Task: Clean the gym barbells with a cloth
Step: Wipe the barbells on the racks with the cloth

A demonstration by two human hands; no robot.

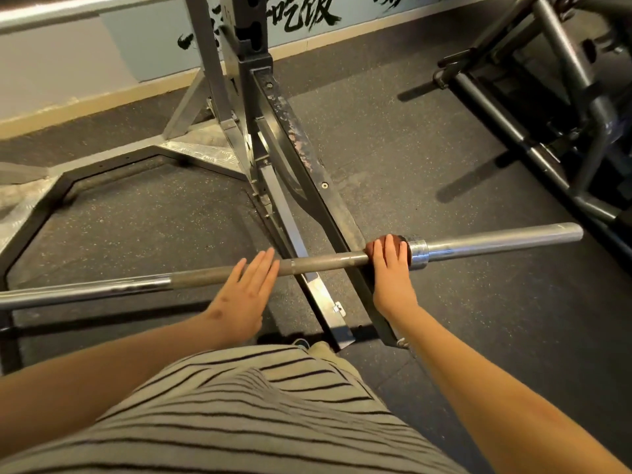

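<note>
Broadly, speckled rubber floor [410,148] lay under everything. Steel rack [246,97] stood ahead of you, dark machine [547,97] off to your right. Barbell [328,260] ran left to right in front of you, crossing above rack's base rails. Your left hand [242,295] lay on shaft, fingers straight and together, holding nothing. Your right hand [390,271] curled fingers over reddish-brown cloth [369,249], wrapped on shaft just beside shiny collar [419,251].

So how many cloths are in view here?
1. A reddish-brown cloth sits on the bar beside the collar, mostly hidden under the fingers of the right hand. The left hand, open, holds none.
</note>
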